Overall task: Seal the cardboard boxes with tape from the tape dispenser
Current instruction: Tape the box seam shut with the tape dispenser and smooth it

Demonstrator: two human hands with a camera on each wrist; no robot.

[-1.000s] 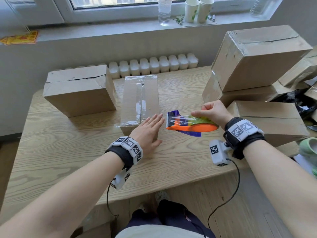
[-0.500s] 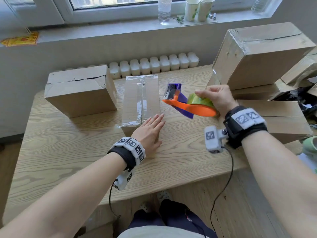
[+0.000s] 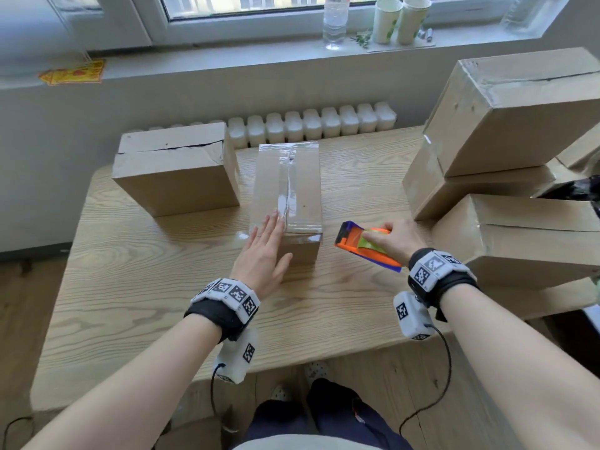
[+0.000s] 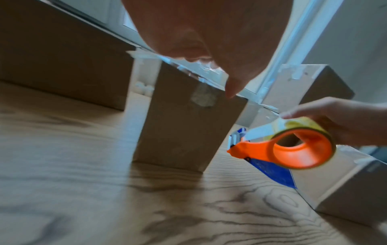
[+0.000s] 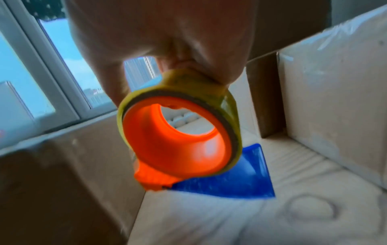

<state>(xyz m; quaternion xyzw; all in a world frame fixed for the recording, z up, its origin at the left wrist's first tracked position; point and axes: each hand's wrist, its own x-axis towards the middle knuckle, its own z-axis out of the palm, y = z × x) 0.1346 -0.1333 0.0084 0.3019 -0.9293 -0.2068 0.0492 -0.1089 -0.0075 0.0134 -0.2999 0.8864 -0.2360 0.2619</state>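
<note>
A long cardboard box (image 3: 303, 183) with clear tape along its top seam lies in the middle of the table (image 3: 136, 287). My left hand (image 3: 264, 251) is flat with straight fingers, its fingertips on the box's near top edge (image 4: 188, 126). To the right of the box, my right hand (image 3: 397, 237) grips the orange and blue tape dispenser (image 3: 363, 245) by its yellow-green roll, a little above the table. The dispenser (image 4: 293, 147) shows its orange hub and blue blade guard; the right wrist view shows the dispenser (image 5: 180, 132) held from above.
An untaped box (image 3: 175, 167) with an open seam stands at the left rear. Three boxes (image 3: 506, 125) are stacked at the right edge. A radiator (image 3: 311, 125) runs behind the table. A bottle and paper cups (image 3: 399, 19) stand on the windowsill.
My right hand has brought the dispenser down and nearer, from above the box's right side to beside its near end. My left hand slid up onto the box's near edge.
</note>
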